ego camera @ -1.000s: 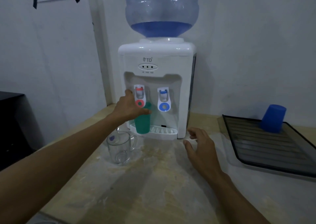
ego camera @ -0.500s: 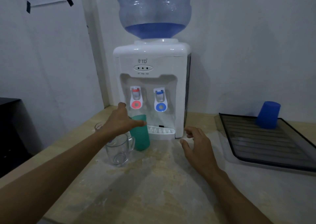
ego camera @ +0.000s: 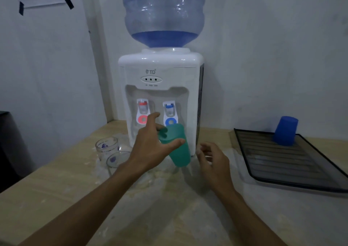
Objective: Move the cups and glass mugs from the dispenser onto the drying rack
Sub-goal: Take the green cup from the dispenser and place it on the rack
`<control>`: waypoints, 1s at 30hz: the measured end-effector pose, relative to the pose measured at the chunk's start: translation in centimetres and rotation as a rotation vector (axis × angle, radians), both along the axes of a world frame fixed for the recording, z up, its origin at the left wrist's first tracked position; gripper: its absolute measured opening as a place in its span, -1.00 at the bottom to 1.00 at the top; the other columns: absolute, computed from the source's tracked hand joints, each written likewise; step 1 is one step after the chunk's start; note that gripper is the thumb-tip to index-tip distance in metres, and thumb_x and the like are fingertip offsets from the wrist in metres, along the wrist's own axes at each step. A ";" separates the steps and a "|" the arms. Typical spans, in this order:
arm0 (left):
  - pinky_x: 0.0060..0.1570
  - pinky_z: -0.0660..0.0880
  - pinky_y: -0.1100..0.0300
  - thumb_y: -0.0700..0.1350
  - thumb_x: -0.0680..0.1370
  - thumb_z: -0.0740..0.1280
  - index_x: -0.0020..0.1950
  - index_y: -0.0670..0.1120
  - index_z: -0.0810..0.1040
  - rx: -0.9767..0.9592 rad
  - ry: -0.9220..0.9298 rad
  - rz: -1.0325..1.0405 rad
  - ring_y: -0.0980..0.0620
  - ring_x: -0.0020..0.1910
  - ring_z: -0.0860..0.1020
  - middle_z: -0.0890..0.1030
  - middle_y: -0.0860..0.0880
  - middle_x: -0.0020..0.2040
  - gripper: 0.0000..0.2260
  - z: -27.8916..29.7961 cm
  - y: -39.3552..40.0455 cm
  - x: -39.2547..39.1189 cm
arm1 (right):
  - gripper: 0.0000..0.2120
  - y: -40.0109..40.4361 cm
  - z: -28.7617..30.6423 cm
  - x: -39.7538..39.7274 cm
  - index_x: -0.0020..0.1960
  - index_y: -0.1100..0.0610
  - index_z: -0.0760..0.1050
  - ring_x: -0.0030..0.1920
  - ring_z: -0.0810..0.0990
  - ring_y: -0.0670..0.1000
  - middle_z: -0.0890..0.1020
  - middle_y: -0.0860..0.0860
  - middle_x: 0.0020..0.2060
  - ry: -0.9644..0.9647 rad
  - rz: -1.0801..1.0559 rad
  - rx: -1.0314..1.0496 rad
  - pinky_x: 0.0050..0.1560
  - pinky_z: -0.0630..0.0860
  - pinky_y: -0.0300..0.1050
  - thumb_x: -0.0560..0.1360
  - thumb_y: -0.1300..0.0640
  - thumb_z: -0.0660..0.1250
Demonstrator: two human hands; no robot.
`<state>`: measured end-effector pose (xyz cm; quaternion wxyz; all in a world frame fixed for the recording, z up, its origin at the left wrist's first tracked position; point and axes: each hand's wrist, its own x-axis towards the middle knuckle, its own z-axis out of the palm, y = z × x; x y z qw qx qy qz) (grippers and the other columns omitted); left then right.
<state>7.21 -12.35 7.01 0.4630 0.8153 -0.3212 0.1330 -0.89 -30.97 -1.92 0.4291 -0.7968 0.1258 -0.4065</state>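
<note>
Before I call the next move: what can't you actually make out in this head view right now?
- Near glass mug: lower body hidden behind the left hand and forearm.
- Dispenser drip tray: covered by the green cup and left hand.
- Drying rack: right end cut off by the frame edge.
- Green cup's contents: unreadable.

Pantry corner: water dispenser (ego camera: 161,87), drying rack (ego camera: 293,181)

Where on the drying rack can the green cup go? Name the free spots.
The drying rack is bare in front of and left of the blue cup at its back. Crowded: the two glass mugs left of the dispenser.
</note>
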 end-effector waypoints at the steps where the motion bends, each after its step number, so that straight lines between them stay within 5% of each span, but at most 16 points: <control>1: 0.14 0.52 0.14 0.17 0.39 0.61 0.61 0.02 0.20 -0.046 0.006 -0.027 0.08 0.17 0.55 0.60 -0.02 0.26 -0.08 -0.4 -0.6 -0.3 | -0.84 0.0 0.2 0.0 0.22 -0.02 0.58 0.07 0.65 -0.13 0.66 -0.09 0.07 -0.016 0.023 0.100 0.09 0.64 -0.14 0.65 0.06 0.36; 5: 0.21 0.56 0.20 0.25 0.34 0.60 0.55 0.10 0.27 -0.183 -0.007 -0.102 0.13 0.19 0.59 0.59 0.10 0.21 -0.12 -1.9 -2.7 -1.1 | -0.67 -0.4 0.9 -0.3 0.14 -0.02 0.61 0.08 0.69 0.04 0.69 0.05 0.09 -0.100 0.196 0.425 0.10 0.66 0.02 0.61 -0.19 0.21; 8: 0.22 0.56 0.20 0.35 0.30 0.53 0.54 0.08 0.30 -0.268 -0.003 -0.111 0.09 0.20 0.61 0.61 0.06 0.23 -0.10 -1.9 -4.3 -1.5 | -0.55 -0.6 1.5 -0.8 0.20 0.01 0.61 0.07 0.66 0.08 0.68 0.03 0.08 -0.172 0.264 0.437 0.02 0.60 -0.04 0.57 -0.28 0.20; 11: 0.15 0.55 0.32 0.35 0.32 0.53 0.50 0.07 0.33 -0.340 0.004 -0.132 0.11 0.18 0.60 0.60 0.06 0.21 -0.16 -1.2 -5.8 -1.8 | -0.57 -1.1 2.4 -1.3 0.26 0.01 0.60 0.08 0.67 0.01 0.69 -0.05 0.09 -0.202 0.332 0.407 -0.01 0.59 -0.14 0.53 -0.23 0.33; 18: 0.01 0.57 0.36 0.29 0.31 0.53 0.47 0.01 0.36 -0.510 0.149 -0.181 0.09 0.17 0.60 0.59 0.00 0.19 -0.17 0.8 -8.5 -2.3 | -0.44 -3.1 3.9 -2.5 0.33 0.02 0.57 0.21 0.67 0.12 0.68 0.05 0.17 -0.169 0.440 0.437 0.18 0.66 0.09 0.37 -0.03 0.60; 24: 0.12 0.65 0.17 0.25 0.38 0.50 0.48 0.08 0.43 -0.469 0.273 -0.364 0.08 0.22 0.59 0.57 0.07 0.26 -0.29 -0.3 -9.2 -2.1 | -0.40 -5.6 4.6 -3.8 0.15 0.15 0.68 -0.08 0.58 0.08 0.65 0.12 -0.02 -0.138 0.546 0.642 -0.15 0.54 -0.07 0.23 -0.14 0.67; 30: 0.07 0.70 0.09 0.32 0.38 0.49 0.33 0.05 0.54 -0.465 0.374 -0.398 0.06 0.15 0.66 0.64 0.04 0.19 -0.39 -2.8 -11.7 -2.8 | -0.20 -7.7 4.8 -4.6 0.38 0.32 0.50 0.16 0.64 0.19 0.66 0.22 0.18 -0.349 0.516 0.810 0.20 0.54 0.07 0.27 0.04 0.71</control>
